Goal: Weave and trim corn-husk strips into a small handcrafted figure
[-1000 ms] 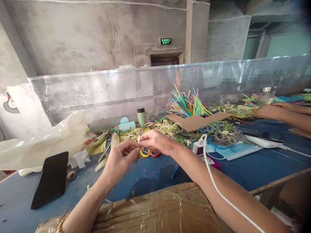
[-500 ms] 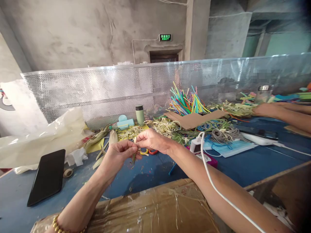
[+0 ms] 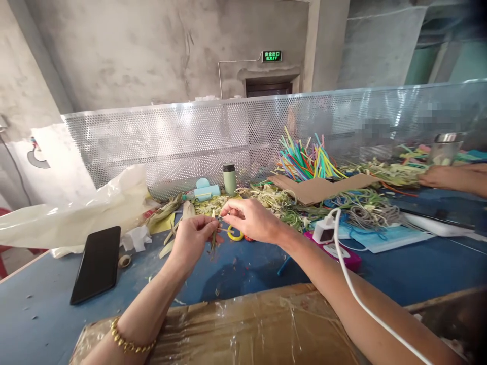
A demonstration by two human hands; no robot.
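Note:
My left hand (image 3: pixel 196 235) pinches a small bundle of dried plant strips (image 3: pixel 213 245) between thumb and fingers; stringy ends hang below and a pale tip shows above. Close to its right, my right hand (image 3: pixel 251 219) has thumb and fingertips curled together beside the bundle. Whatever lies between those fingertips is too small to make out. Just beneath the hands, yellow-handled scissors (image 3: pixel 236 236) rest on the blue table (image 3: pixel 243 271), partly hidden. Pale husk leaves (image 3: pixel 187 209) lie behind my left hand.
A taped cardboard box (image 3: pixel 243 329) sits nearest me. To the left are a black tablet (image 3: pixel 97 266) and plastic sheeting (image 3: pixel 110 208). Behind stand a green cup (image 3: pixel 229 180) and colourful pipe cleaners (image 3: pixel 304 159). A white cable (image 3: pixel 348 279) crosses my right arm; another person's hand (image 3: pixel 443 177) is at right.
My right hand's fingertips have drawn slightly away from the left hand's. The left hand keeps its pinch on the strips. The whole view has shifted, so the scene sits further right.

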